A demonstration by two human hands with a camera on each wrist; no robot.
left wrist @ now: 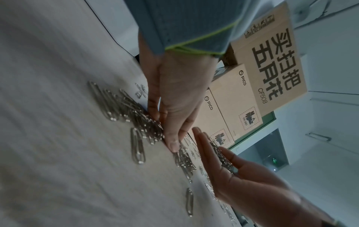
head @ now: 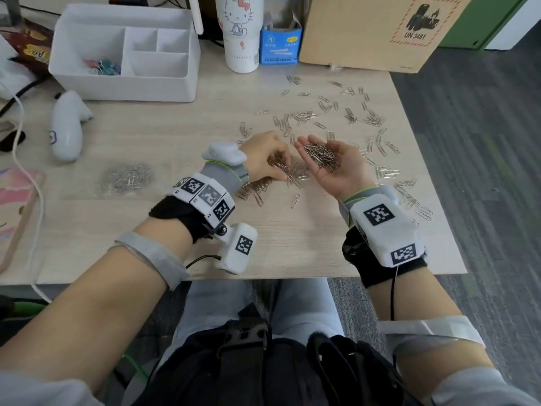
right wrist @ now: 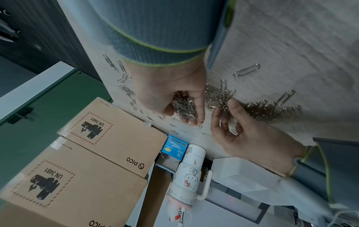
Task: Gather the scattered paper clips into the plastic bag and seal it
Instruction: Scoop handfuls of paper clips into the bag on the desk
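Right hand (head: 333, 165): palm up, fingers loosely cupped — heap of paper clips (head: 320, 158) in it
Left hand (head: 265, 158): fingers curled, pinching clips off desk (head: 292, 244)
Plastic bag (head: 127, 178): left on desk — partly filled; well apart from hands

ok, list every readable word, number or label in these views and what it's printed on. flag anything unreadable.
"UN 3481": hazard label on the brown cardboard box behind the desk.
"PICO": side of that box, right wrist view.
"CF508", under large Chinese characters: upper brown carton, left wrist view.
"HELLO KITTY": white cartoon-cat tumbler, tiny.
Small blue cardboard box: print too small to read.
Red snack packet: unreadable.
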